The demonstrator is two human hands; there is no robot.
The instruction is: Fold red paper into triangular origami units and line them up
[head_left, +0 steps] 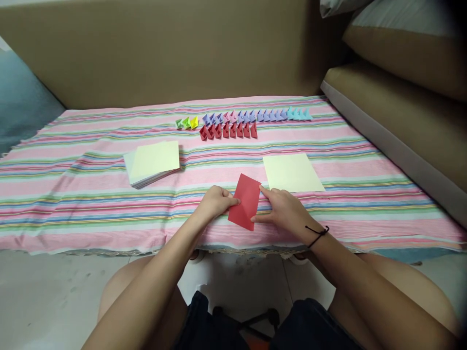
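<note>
A red sheet of paper [246,197], rectangular and slightly tilted, is held above the striped cloth near its front edge. My left hand [218,200] pinches its left side, thumb on top and the other fingers behind it. On the right side, my right hand [278,208] grips the sheet's edge between its thumb low down and a finger near the upper corner. Just beyond my right hand lies a single pale yellow sheet [293,172], flat on the cloth. Whether the red sheet is folded double I cannot tell.
A stack of paper [156,163] with a pale yellow top sheet sits at the left. Farther back stand rows of small folded paper boats: red ones [226,131], purple ones [272,115], light blue ones [298,114] and a yellow one [194,122]. Brown cushions [394,116] rise at the right.
</note>
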